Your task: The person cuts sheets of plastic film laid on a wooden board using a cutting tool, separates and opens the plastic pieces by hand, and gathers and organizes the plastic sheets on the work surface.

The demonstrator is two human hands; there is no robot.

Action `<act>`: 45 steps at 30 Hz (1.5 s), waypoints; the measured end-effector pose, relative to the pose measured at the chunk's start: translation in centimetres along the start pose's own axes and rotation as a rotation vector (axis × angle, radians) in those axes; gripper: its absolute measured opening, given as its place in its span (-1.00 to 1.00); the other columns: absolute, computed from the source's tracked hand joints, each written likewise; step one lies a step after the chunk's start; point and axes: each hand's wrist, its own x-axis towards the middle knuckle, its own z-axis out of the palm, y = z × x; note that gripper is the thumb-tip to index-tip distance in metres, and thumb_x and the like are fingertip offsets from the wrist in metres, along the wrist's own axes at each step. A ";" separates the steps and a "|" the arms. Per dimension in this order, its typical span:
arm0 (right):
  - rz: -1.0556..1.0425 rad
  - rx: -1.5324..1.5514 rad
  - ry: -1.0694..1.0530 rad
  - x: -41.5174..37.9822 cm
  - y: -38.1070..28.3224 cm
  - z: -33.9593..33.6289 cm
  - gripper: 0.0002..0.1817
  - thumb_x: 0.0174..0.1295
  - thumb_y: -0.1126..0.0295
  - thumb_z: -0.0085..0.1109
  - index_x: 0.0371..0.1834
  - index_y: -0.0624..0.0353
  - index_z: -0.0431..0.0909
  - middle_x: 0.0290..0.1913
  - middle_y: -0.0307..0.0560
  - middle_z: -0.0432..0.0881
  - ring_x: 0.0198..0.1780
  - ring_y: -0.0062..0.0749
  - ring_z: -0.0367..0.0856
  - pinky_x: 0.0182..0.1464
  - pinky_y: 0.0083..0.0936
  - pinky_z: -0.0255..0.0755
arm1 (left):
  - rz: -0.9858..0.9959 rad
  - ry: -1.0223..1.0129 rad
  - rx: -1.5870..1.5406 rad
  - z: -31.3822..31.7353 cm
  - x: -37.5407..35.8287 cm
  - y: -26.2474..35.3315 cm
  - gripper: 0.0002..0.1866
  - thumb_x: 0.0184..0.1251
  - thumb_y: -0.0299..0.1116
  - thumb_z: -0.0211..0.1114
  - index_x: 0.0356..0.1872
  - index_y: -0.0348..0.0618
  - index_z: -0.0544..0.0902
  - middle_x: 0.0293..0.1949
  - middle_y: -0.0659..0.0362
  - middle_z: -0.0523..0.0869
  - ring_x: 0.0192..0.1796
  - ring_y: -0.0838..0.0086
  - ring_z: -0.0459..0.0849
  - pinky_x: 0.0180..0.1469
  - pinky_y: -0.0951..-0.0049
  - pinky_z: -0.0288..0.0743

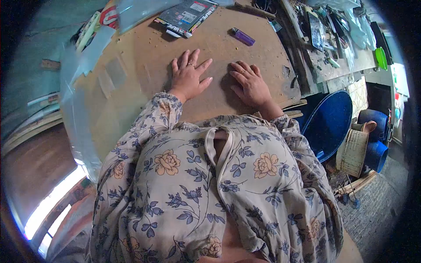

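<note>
My left hand (pixel 189 75) rests on the brown tabletop (pixel 210 103) with its fingers spread, a ring on one of them, and nothing held. To its right, my right hand (pixel 252 84) lies palm down with slightly bent fingers apart and nothing visible in it. What is under its palm is hidden. Beyond my hands lies a purple lighter (pixel 244 37), apart from both. A flattened dark printed box (pixel 186 16) is farther back, with small crumbs scattered around it.
Clear plastic sheeting (pixel 81 118) hangs over the table's left edge. A cluttered side bench (pixel 337 65) stands at the right, with a green bowl (pixel 381 58). Below are a big blue tub (pixel 329 125), a pale basket (pixel 353 151) and a blue container (pixel 376 156).
</note>
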 end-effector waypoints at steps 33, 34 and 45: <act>0.111 -0.107 0.043 -0.8 -0.1 0.4 -0.54 0.09 0.14 0.03 0.07 0.05 0.39 0.23 -0.16 0.29 0.29 -0.20 0.13 0.22 -0.04 -0.04 | -0.133 -0.054 0.011 -1.6 -0.9 1.3 -0.36 0.04 0.04 0.17 0.23 0.30 0.27 0.32 0.00 0.05 0.33 0.00 -0.04 0.22 -0.16 -0.18; 0.106 -0.107 0.043 -0.7 -0.1 0.3 -0.54 0.09 0.14 0.02 0.07 0.05 0.39 0.22 -0.16 0.29 0.29 -0.20 0.14 0.22 -0.05 -0.03 | -0.137 -0.051 0.009 -1.6 -0.9 1.3 -0.36 0.04 0.05 0.16 0.23 0.30 0.27 0.32 0.00 0.05 0.33 0.00 -0.05 0.22 -0.15 -0.19; 0.248 -0.233 0.104 -3.4 1.2 0.1 -0.56 0.05 0.23 0.09 0.04 0.10 0.40 0.22 -0.08 0.30 0.25 -0.15 0.19 0.18 -0.12 0.08 | -0.146 -0.045 0.020 -1.8 -0.7 1.5 -0.36 0.01 0.09 0.17 0.21 0.33 0.31 0.31 0.03 0.10 0.33 0.03 -0.01 0.22 -0.14 -0.15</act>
